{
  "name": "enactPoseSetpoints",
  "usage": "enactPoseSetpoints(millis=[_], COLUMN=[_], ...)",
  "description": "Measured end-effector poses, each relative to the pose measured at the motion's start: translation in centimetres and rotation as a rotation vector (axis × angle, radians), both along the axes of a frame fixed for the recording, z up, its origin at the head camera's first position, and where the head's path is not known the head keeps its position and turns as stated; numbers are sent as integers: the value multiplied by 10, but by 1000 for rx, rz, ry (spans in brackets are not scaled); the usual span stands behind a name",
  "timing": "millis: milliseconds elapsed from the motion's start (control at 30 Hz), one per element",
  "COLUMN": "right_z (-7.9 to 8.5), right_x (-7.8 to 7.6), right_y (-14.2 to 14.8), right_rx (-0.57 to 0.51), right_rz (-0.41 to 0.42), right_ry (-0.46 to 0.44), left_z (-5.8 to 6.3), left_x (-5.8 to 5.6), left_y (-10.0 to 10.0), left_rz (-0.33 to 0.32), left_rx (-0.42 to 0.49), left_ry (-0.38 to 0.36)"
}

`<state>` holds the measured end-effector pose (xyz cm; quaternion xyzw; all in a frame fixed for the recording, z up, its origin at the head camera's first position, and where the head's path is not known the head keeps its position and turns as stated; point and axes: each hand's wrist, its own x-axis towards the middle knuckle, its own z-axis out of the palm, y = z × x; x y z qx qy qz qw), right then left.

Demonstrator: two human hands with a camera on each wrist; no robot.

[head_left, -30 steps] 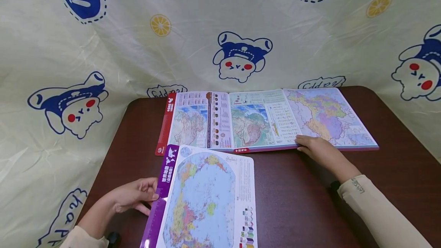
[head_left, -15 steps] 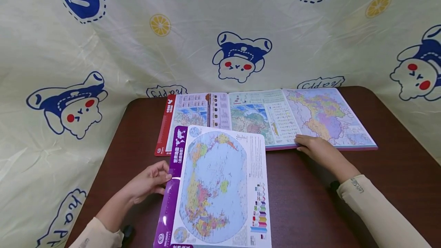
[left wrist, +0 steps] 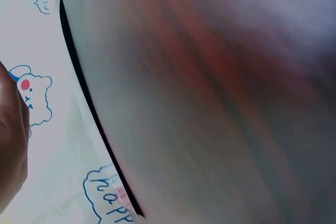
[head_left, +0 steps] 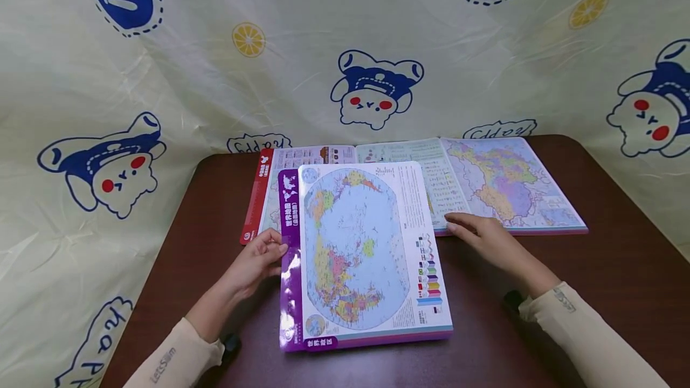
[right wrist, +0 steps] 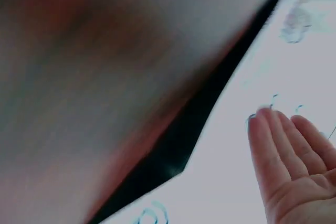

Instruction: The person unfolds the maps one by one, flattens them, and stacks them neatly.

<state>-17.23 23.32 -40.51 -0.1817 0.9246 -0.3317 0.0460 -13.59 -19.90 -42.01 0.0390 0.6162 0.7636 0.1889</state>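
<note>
My left hand [head_left: 259, 265] pinches the left edge of a world desk map [head_left: 356, 250] with a purple border strip. This world map is tilted and overlaps the front of a second map [head_left: 493, 184], which is unfolded in several panels with a red strip at its left end. My right hand [head_left: 485, 241] is at the front edge of the unfolded map, to the right of the world map. In the right wrist view, the fingers [right wrist: 299, 145] of that hand are straight and side by side. The left wrist view shows part of the left hand at its left edge.
Both maps are over a dark brown wooden table [head_left: 215, 196] with rounded far corners. Behind it hangs a pale curtain [head_left: 291, 88] printed with bears and orange slices. Large blurred surfaces fill much of both wrist views.
The left hand has moved the world map away from me and to the right, so it now covers more of the unfolded map. The right hand has shifted slightly left, its fingers off the map's edge.
</note>
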Motion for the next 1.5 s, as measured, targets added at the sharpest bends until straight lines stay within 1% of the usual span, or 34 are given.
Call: enactPoseSetpoints(millis=[33, 100, 167, 233, 333, 467, 600, 767, 967, 1033, 1100, 1200, 1267, 1400, 1500], right_z=[1, 4, 5, 6, 6, 4, 2, 0, -2, -2, -1, 0, 0, -1, -2], right_x=[3, 10, 15, 20, 26, 32, 33, 34, 34, 34, 34, 33, 32, 31, 31], right_y=[-3, -8, -12, -15, -18, -21, -22, -22, -21, -21, -21, -21, -21, -20, -20], right_rx=[-79, -243, -370, -446, -467, -448, -456, -482, -494, -513, -533, -547, -554, -559, -573], right_rz=[-8, -2, -1, -11, -15, 12, 31, 7, -28, -33, -40, -54, -57, -26, 2], right_ry=[-55, -169, -281, -362, -416, -409, -367, -338, -307, -307, -304, -300, -295, -287, -295], left_z=[-2, -2, -2, -1, 0, 3, 5, 5, 4, 4, 3, 3, 4, 3, 1], left_x=[-2, -4, -6, -7, -9, -11, -13, -13, -12, -11, -8, -3, -1, 1, -1], left_y=[2, 6, 9, 12, 14, 16, 17, 20, 23, 23, 24, 26, 27, 28, 28], left_rz=[10, 25, 42, 51, 76, 100, 124, 155, 171, 166, 146, 106, 99, 155, 202], left_rx=[3, 10, 21, 33, 46, 57, 66, 58, 30, 21, 10, -16, -39, -77, -82], left_ry=[11, 22, 28, 31, 24, 13, -3, -19, -43, -63, -71, -61, -45, -47, -66])
